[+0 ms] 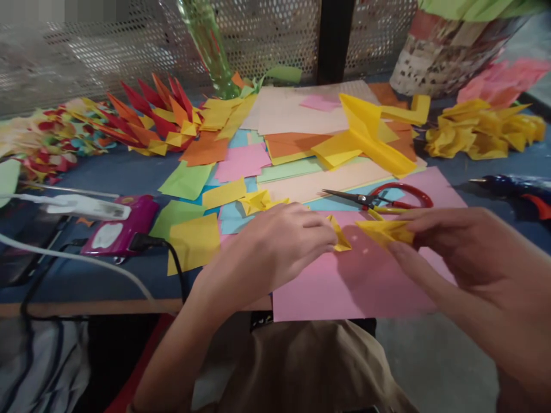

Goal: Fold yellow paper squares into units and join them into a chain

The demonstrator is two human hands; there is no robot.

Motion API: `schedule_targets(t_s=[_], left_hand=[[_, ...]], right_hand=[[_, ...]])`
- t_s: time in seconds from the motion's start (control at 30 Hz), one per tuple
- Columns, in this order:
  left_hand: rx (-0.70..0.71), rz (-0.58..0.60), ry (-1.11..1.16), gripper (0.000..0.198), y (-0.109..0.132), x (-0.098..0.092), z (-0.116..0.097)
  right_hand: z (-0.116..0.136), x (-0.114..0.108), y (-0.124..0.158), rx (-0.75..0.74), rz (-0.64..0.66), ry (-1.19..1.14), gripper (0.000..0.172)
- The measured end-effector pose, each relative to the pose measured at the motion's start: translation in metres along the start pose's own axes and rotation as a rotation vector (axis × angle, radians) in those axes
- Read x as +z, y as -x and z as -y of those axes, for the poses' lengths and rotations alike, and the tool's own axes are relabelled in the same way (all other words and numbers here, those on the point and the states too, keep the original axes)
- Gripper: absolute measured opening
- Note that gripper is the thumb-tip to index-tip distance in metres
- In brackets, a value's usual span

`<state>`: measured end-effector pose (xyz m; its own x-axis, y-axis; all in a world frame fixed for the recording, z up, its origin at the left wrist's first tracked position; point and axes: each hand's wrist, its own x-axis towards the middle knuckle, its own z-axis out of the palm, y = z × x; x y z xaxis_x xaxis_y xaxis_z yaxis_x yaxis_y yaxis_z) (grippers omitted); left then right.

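Note:
Between the thumb and fingers of my right hand is a folded yellow paper piece, held over a pink sheet. My left hand reaches palm down across the sheet's left part, its fingers bent together. Another small folded yellow piece lies at those fingertips; whether they grip it is hidden. Just behind my left hand sit more folded yellow pieces. Red-handled scissors lie behind my right hand, blades pointing left.
Coloured paper sheets and a large yellow folded shape spread behind. At left are a purple power adapter, cables and a red-orange paper model. A glue gun and crumpled yellow paper are at right.

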<state>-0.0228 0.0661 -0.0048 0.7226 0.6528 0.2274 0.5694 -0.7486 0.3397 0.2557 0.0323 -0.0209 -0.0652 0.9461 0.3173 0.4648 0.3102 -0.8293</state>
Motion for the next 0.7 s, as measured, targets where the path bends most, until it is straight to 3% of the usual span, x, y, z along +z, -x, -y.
schedule_targets(t_s=[0.1, 0.37, 0.7], left_hand=[[-0.023, 0.020, 0.011, 0.023, 0.0013, -0.0007, -0.0008], [-0.020, -0.007, 0.000, 0.020, 0.0020, -0.0009, -0.0020], [-0.005, -0.021, -0.010, 0.018, 0.0019, 0.0004, -0.0002]], right_hand=[[-0.0017, 0.0078, -0.0024, -0.006, 0.087, -0.047, 0.024], [-0.0034, 0.0042, -0.0035, -0.025, 0.105, -0.010, 0.012], [-0.0018, 0.0077, 0.0001, -0.044, 0.071, -0.002, 0.037]])
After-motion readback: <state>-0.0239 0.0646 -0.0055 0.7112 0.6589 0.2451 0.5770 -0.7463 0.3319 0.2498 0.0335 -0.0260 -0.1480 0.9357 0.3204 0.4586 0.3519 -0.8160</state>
